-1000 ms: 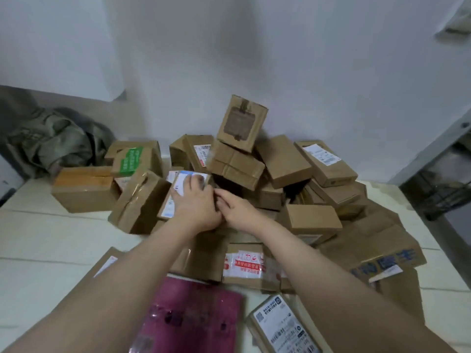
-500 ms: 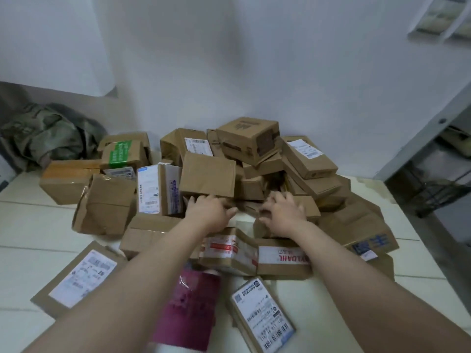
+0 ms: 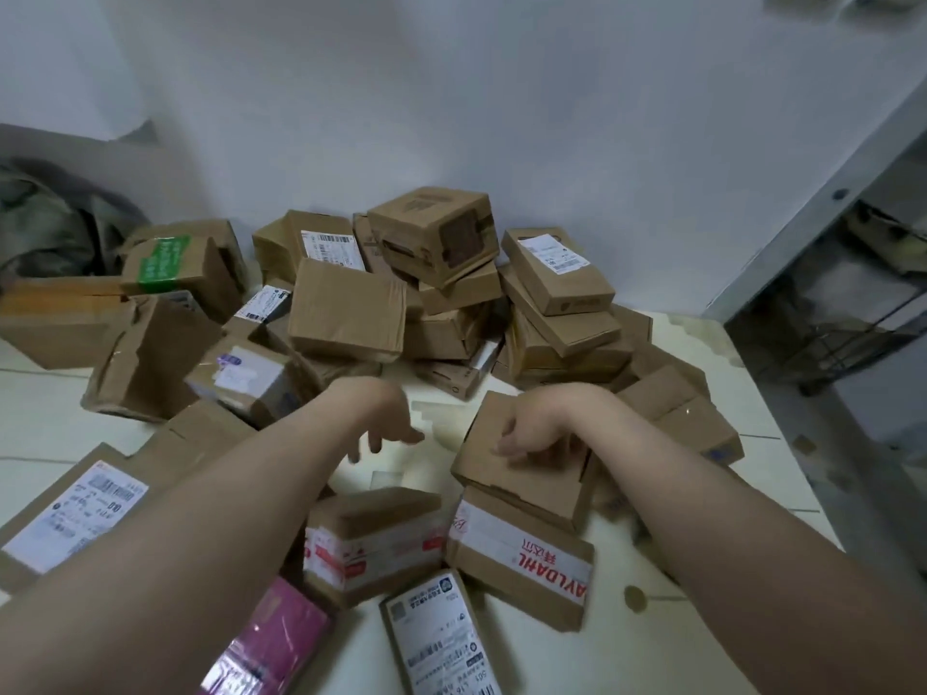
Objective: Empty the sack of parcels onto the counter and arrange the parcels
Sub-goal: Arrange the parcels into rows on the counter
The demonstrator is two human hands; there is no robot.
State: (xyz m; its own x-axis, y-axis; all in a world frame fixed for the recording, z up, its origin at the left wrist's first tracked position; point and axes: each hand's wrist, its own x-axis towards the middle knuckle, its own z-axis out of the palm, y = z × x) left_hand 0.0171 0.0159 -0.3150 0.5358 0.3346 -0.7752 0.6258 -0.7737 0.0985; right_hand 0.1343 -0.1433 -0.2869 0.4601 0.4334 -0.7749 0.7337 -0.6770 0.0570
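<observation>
Nothing is gripped by the left hand (image 3: 386, 431): its fingers are loosely spread and hang above a bare patch of the counter (image 3: 441, 418). Contact is made by the right hand (image 3: 531, 436) with the top of a plain box (image 3: 526, 474); its fingers are curled downward on the cardboard, and whether the box is clamped cannot be told.

Parcels, as laid on the counter:
- Plain box, resting partly on a taped box (image 3: 521, 564) printed in red with inverted letters, "AYLDAHL" being legible, beside Chinese characters.
- Red-and-white taped box (image 3: 371, 544), just left of the taped box, below the left hand.
- Labelled packet (image 3: 441, 639), at the near edge, bearing a white shipping label with barcodes; text too small to be read.
- Pink packet (image 3: 276, 644), glossy, at the near left, partly covered by the left forearm.
- Flat parcel (image 3: 75, 514), far left, with a large white barcode label.
- Green-labelled box (image 3: 170, 265), at the rear left.
- Heap (image 3: 436, 293) of brown boxes against the wall, several with white barcode labels, one box tilted on top.

Sack (image 3: 45, 233), olive and crumpled, is set at the far left behind the parcels, near the wall.
</observation>
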